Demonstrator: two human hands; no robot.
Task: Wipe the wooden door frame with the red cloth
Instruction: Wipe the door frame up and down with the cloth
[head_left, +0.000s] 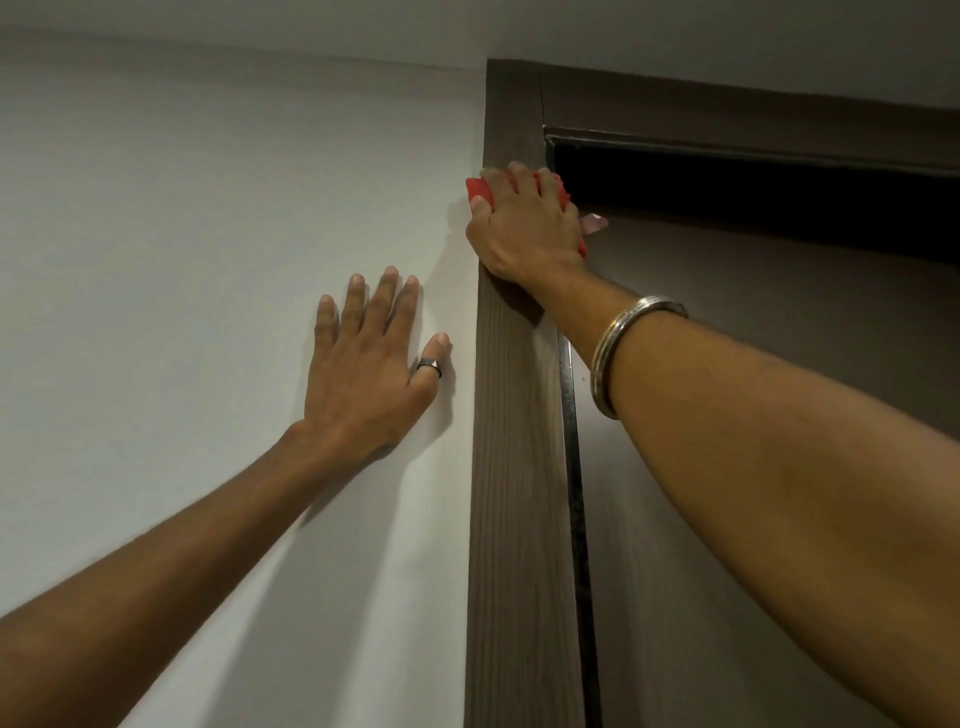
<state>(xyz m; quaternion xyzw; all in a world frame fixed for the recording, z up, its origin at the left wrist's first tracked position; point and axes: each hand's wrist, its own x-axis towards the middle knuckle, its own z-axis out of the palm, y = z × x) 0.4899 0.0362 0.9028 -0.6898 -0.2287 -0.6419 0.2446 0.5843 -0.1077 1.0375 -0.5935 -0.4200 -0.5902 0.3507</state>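
Observation:
The wooden door frame (519, 467) runs up the middle of the view as a brown vertical post and turns right into a top rail. My right hand (524, 228) presses the red cloth (477, 191) flat against the post, high up near the top corner. The cloth shows at the left of my fingers and along the right edge of my palm; most of it is hidden under the hand. My left hand (369, 374) lies flat on the white wall left of the frame, fingers spread, holding nothing.
The white wall (208, 234) fills the left side. A brown door (779, 322) stands right of the post, with a dark gap above it. The ceiling (467, 31) is close overhead.

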